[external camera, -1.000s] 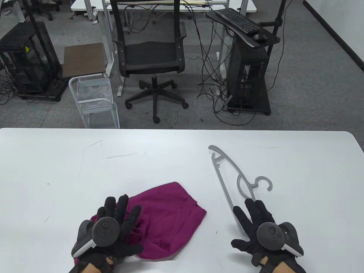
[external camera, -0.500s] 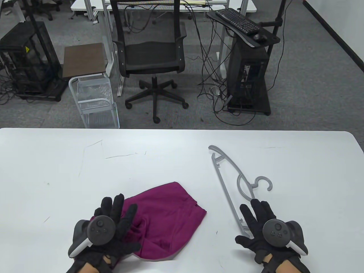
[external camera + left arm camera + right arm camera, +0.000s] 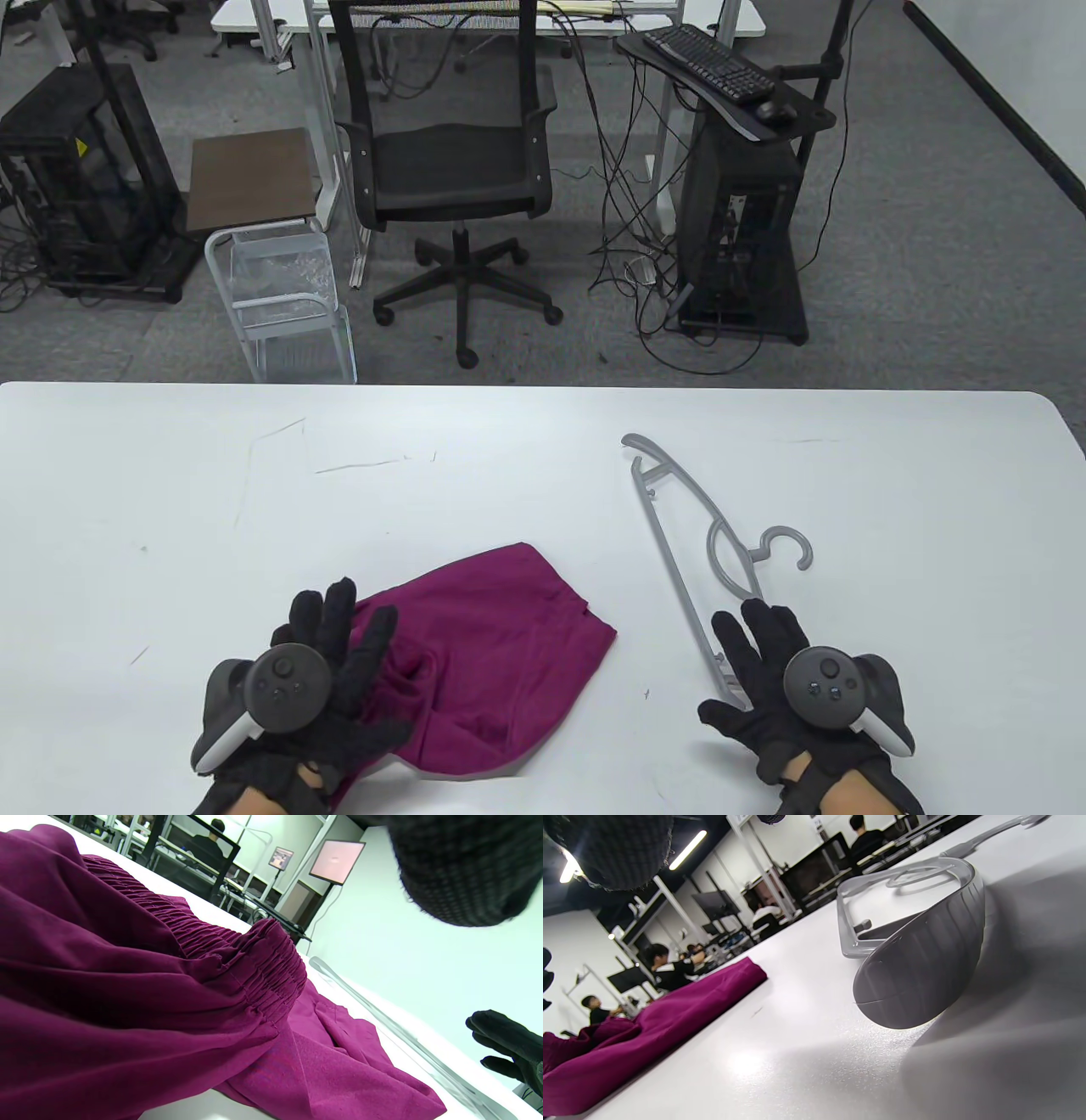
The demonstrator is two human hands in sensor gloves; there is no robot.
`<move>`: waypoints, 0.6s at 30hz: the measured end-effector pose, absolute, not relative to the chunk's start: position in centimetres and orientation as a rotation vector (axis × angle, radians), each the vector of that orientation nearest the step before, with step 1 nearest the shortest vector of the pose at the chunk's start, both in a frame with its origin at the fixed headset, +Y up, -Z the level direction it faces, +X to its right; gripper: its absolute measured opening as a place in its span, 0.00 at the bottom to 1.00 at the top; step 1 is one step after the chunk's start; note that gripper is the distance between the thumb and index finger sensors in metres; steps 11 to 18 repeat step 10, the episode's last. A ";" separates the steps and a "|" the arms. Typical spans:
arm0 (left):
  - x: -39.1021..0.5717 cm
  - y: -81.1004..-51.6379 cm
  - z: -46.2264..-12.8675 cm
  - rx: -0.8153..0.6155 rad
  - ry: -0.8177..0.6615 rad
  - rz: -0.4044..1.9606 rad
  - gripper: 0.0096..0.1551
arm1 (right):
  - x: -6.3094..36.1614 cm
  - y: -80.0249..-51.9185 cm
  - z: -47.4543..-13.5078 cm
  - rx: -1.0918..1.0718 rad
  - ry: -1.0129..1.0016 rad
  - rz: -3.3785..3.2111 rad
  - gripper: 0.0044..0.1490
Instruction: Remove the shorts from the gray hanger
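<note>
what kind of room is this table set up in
Probably an office or lab workspace: beyond the white table stand a black mesh office chair, a computer cart with a keyboard, and tangled cables on gray carpet. The right wrist view shows people at monitors.

The shorts (image 3: 501, 654) lay on the table (image 3: 170, 526), left of the hanger (image 3: 696, 543). The two were apart. The left hand (image 3: 318, 688) was over the shorts' left part. The right hand (image 3: 776, 683) was over the hanger's near end.
</note>
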State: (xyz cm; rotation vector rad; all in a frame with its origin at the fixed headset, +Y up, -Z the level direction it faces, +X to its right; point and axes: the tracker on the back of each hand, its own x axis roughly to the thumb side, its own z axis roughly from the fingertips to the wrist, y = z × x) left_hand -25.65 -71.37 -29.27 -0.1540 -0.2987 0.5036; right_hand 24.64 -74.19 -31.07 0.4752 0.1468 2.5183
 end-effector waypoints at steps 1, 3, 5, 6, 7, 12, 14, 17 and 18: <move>-25.7 -71.4 -29.3 -0.151 -0.299 0.505 0.63 | 24.7 -74.2 -31.1 0.474 0.147 2.512 0.61; -25.7 -71.4 -29.2 -0.151 -0.295 0.504 0.63 | 24.7 -74.2 -31.0 0.474 0.151 2.502 0.60; -25.7 -71.5 -29.3 -0.163 -0.287 0.500 0.63 | 24.7 -74.2 -31.0 0.477 0.152 2.496 0.60; -25.8 -71.6 -29.4 -0.175 -0.281 0.509 0.63 | 24.7 -74.3 -31.0 0.478 0.161 2.483 0.60; -25.8 -71.7 -29.4 -0.183 -0.278 0.518 0.63 | 24.8 -74.3 -30.9 0.477 0.165 2.478 0.60; -25.8 -71.6 -29.4 -0.177 -0.281 0.522 0.63 | 25.0 -74.2 -30.8 0.467 0.169 2.452 0.60; -25.8 -71.6 -29.4 -0.177 -0.281 0.522 0.63 | 25.0 -74.2 -30.8 0.467 0.169 2.452 0.60; -25.8 -71.6 -29.4 -0.177 -0.281 0.522 0.63 | 25.0 -74.2 -30.8 0.467 0.169 2.452 0.60; -25.8 -71.6 -29.4 -0.177 -0.281 0.522 0.63 | 25.0 -74.2 -30.8 0.467 0.169 2.452 0.60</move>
